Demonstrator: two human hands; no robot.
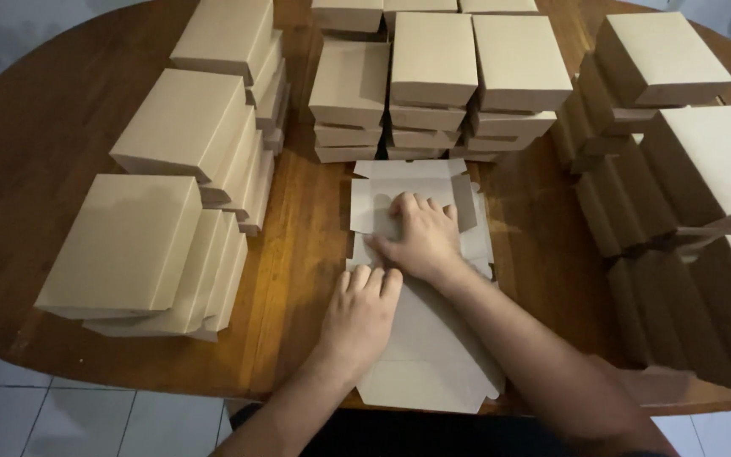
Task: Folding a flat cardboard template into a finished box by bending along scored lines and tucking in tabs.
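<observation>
Wooden table [35, 152]: both hands press flat grey carton blank [437, 338] amid tan box stacks [188, 127].

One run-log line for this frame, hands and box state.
left hand: flat on blank | right hand: pressing blank | blank: unfolded, flat on table | box stacks: left, back, right

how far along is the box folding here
Done: many folded boxes stand stacked around the round wooden table. In hand: one flat cardboard blank lies unfolded, with the left hand and right hand pressing flat on it. Left: that blank has no sides raised yet; no further blanks show.
</observation>
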